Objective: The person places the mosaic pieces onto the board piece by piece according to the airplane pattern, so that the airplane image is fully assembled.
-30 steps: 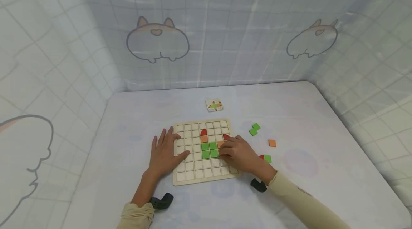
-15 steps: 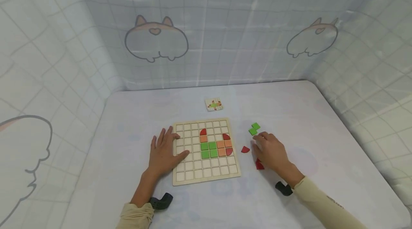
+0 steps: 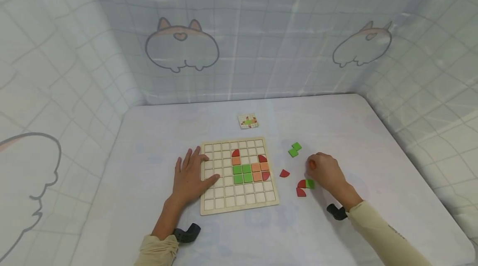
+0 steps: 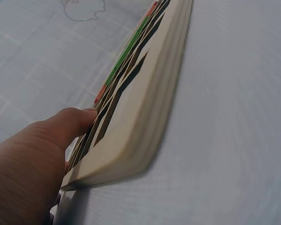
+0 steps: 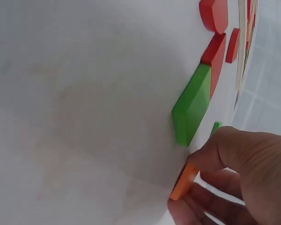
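My left hand [image 3: 191, 179] lies with spread fingers over the left edge of a wooden grid board [image 3: 220, 204], thumb on its cells. Green squares [image 3: 242, 174], orange squares [image 3: 256, 171] and red quarter-circle pieces [image 3: 263, 158] sit in the board's cells. To the right of the board, my right hand [image 3: 327, 171] pinches an orange square tile [image 5: 185, 180] between thumb and fingers; in the right wrist view the tile is tilted, close to the table. Near that hand lie a loose green tile [image 5: 193, 105] and red quarter-circles [image 3: 301, 192].
A small pattern card [image 3: 248, 121] lies behind the board. Two green tiles [image 3: 295, 150] and a lone red quarter-circle [image 3: 284, 173] rest on the table right of the board. Patterned curtains [image 3: 261, 42] enclose the table's back and sides.
My right hand has left the board, where more orange and red pieces now show, and moved right to take hold of the loose orange tile. My left hand has stayed in place.
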The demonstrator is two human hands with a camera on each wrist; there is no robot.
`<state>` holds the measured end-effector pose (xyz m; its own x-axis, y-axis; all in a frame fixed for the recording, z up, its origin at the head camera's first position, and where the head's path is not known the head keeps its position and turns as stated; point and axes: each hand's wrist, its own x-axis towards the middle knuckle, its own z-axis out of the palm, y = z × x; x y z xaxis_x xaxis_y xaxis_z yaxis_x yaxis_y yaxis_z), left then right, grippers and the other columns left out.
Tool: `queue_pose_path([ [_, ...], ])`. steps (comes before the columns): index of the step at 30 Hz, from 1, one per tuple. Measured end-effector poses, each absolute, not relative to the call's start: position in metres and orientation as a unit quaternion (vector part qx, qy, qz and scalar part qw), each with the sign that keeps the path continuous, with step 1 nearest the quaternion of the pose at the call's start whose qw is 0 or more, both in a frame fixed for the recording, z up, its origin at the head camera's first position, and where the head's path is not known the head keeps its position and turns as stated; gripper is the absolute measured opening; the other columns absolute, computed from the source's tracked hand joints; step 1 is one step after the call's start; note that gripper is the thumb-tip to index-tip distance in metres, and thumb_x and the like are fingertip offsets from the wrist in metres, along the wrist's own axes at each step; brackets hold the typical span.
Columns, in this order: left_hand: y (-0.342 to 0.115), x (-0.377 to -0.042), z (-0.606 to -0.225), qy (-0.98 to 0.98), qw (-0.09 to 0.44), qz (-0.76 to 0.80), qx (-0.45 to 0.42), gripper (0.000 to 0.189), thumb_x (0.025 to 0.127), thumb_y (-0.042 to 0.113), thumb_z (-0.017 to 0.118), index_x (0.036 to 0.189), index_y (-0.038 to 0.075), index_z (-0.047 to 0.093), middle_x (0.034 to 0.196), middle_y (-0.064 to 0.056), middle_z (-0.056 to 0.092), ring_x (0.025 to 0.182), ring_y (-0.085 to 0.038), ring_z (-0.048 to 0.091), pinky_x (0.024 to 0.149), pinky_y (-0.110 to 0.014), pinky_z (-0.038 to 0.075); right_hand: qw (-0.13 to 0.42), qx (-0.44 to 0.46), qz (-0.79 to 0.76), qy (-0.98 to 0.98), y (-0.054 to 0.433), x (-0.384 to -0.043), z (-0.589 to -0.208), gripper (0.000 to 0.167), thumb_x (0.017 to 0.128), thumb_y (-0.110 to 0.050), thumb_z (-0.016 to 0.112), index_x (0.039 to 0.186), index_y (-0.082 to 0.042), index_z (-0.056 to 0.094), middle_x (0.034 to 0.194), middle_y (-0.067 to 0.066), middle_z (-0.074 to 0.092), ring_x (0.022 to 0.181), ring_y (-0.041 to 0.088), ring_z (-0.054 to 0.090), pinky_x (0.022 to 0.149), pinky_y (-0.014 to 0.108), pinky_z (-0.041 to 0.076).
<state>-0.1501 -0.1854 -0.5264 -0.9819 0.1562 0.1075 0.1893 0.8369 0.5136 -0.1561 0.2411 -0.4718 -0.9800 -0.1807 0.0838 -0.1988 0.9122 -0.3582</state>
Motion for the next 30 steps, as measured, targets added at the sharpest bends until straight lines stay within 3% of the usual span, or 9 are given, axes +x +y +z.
queue_pose_path([
  [7, -0.184, -0.149, -0.526, -0.959, 0.032, -0.268, -0.089, 0.062, 0.080, 0.062, 0.069, 0.121, 0.019, 0.052, 0.161, -0.012, 0.020, 0.148, -0.032, 0.007, 0.114, -0.057, 0.000, 0.056, 0.157, 0.210, -0.963, 0.219, -0.162, -0.465, 0.025, 0.073, 0.002, 0.079, 0.097, -0.002, 0.073, 0.098, 0.009, 0.065, 0.090, 0.026, 0.058, 0.077, 0.041, 0.056],
  [16, -0.183, -0.150, -0.526, -0.959, 0.031, -0.267, -0.088, 0.062, 0.081, 0.062, 0.068, 0.122, 0.020, 0.051, 0.161, -0.011, 0.020, 0.149, -0.031, 0.007, 0.114, -0.056, -0.001, 0.089, 0.365, 0.266, -0.888, 0.155, -0.158, -0.460, 0.033, 0.070, 0.006, 0.080, 0.099, -0.004, 0.070, 0.097, 0.003, 0.062, 0.089, 0.016, 0.056, 0.076, 0.030, 0.053],
  [22, -0.184, -0.150, -0.525, -0.959, 0.032, -0.266, -0.089, 0.064, 0.081, 0.063, 0.068, 0.123, 0.019, 0.051, 0.161, -0.012, 0.021, 0.148, -0.033, 0.008, 0.114, -0.057, 0.000, 0.056, 0.454, 0.282, -0.843, 0.114, -0.146, -0.470, 0.027, 0.071, 0.008, 0.075, 0.094, -0.007, 0.071, 0.090, 0.000, 0.061, 0.089, 0.013, 0.054, 0.076, 0.022, 0.048],
  [30, -0.184, -0.148, -0.523, -0.960, 0.030, -0.267, -0.085, 0.064, 0.080, 0.063, 0.068, 0.123, 0.018, 0.052, 0.161, -0.012, 0.021, 0.149, -0.031, 0.007, 0.114, -0.056, -0.001, 0.011, 0.514, 0.226, -0.828, 0.084, -0.134, -0.481, 0.021, 0.081, -0.001, 0.073, 0.097, -0.013, 0.074, 0.104, -0.002, 0.065, 0.101, 0.012, 0.056, 0.089, 0.014, 0.042],
])
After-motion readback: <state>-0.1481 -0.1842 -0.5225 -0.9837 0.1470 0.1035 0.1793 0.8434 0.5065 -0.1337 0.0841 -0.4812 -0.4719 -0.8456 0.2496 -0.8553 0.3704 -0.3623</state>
